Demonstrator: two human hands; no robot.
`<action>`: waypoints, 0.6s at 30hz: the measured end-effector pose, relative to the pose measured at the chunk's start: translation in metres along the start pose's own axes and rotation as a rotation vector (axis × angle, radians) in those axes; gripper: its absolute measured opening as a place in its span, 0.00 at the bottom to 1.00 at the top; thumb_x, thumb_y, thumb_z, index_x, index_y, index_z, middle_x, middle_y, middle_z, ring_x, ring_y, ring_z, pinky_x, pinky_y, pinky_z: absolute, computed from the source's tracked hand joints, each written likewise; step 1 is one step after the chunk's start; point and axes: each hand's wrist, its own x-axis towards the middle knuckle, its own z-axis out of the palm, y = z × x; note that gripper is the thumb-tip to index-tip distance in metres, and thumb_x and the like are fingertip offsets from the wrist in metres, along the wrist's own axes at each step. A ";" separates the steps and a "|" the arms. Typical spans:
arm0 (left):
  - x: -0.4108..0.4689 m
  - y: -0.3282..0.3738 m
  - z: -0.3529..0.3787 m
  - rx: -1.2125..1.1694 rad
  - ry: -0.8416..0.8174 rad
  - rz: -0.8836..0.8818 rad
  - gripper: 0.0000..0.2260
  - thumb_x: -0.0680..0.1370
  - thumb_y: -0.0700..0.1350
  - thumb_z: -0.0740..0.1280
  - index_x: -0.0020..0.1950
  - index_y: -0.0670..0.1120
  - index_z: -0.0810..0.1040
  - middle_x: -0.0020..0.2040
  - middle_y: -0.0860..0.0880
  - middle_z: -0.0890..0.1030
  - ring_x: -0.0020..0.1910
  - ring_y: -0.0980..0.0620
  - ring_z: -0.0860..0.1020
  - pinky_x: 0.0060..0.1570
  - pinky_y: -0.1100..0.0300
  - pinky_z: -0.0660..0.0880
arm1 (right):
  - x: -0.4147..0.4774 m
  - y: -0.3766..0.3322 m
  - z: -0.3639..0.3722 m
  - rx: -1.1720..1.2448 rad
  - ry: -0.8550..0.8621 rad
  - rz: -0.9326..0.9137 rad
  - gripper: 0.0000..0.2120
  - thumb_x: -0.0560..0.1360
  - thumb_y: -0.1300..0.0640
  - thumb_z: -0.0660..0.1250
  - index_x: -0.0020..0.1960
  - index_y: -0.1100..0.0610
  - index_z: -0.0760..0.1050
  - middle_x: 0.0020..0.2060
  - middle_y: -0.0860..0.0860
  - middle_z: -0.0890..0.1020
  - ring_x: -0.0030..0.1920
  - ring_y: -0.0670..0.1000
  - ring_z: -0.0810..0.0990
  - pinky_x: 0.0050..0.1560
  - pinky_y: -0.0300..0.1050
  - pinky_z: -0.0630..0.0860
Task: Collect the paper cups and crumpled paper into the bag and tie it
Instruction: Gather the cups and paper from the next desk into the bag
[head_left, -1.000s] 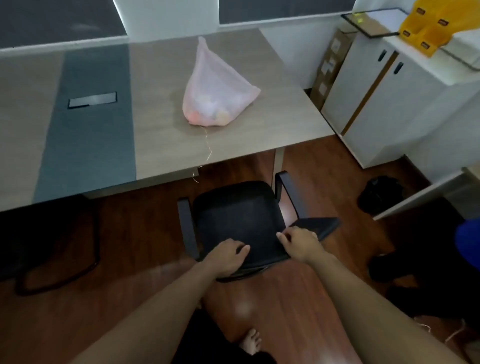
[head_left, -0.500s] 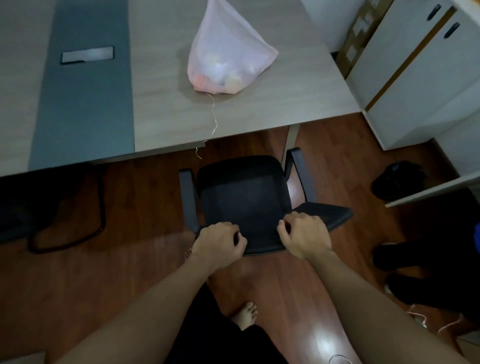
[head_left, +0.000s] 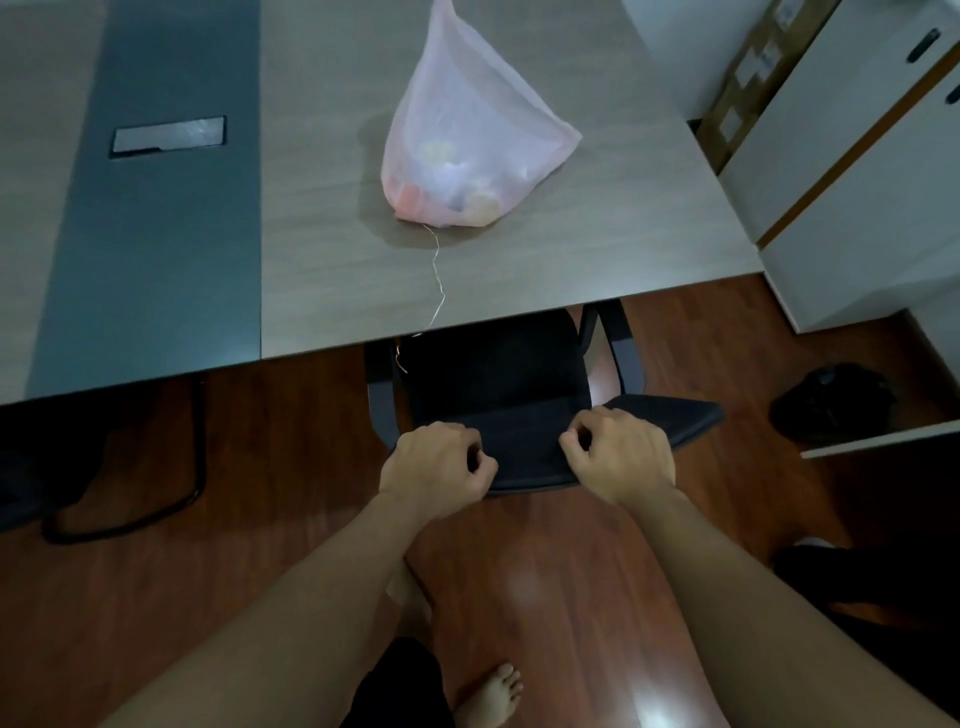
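A pink translucent bag (head_left: 467, 140) stands on the wooden table (head_left: 597, 249), drawn up to a point at the top. Pale cups and crumpled paper show dimly through its lower part. A thin string (head_left: 438, 275) trails from the bag's base across the table and hangs over the front edge. Both hands are well below the bag, at a black chair (head_left: 498, 374). My left hand (head_left: 436, 462) and my right hand (head_left: 618, 452) have their fingers curled over the top edge of the chair's backrest, side by side.
The chair's seat sits partly under the table's front edge. A grey strip with a cable hatch (head_left: 169, 136) runs down the table's left part. White cabinets (head_left: 857, 171) and a cardboard box (head_left: 753, 78) stand at right. A dark bag (head_left: 831, 400) lies on the wooden floor.
The chair has slid forward under the table with both hands on its backrest. My view has moved closer to the table and tilted down.
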 end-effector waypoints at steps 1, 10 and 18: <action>0.010 -0.003 -0.002 0.002 0.009 -0.001 0.15 0.78 0.60 0.60 0.39 0.54 0.79 0.36 0.56 0.78 0.34 0.57 0.77 0.37 0.54 0.80 | 0.011 0.000 -0.002 0.000 0.003 -0.002 0.16 0.81 0.40 0.59 0.46 0.45 0.83 0.41 0.42 0.81 0.41 0.48 0.79 0.40 0.47 0.70; 0.088 -0.022 -0.025 -0.006 0.032 -0.011 0.15 0.76 0.60 0.60 0.40 0.53 0.80 0.37 0.56 0.79 0.36 0.55 0.78 0.38 0.53 0.80 | 0.093 -0.001 -0.016 0.003 0.007 -0.003 0.17 0.81 0.39 0.57 0.47 0.43 0.82 0.41 0.42 0.81 0.43 0.49 0.79 0.39 0.47 0.71; 0.137 -0.035 -0.041 -0.012 0.012 -0.030 0.15 0.73 0.60 0.59 0.40 0.52 0.79 0.38 0.55 0.80 0.40 0.51 0.79 0.40 0.55 0.77 | 0.143 -0.010 -0.030 0.009 -0.013 0.036 0.15 0.82 0.41 0.60 0.48 0.44 0.83 0.42 0.43 0.81 0.43 0.50 0.79 0.42 0.48 0.74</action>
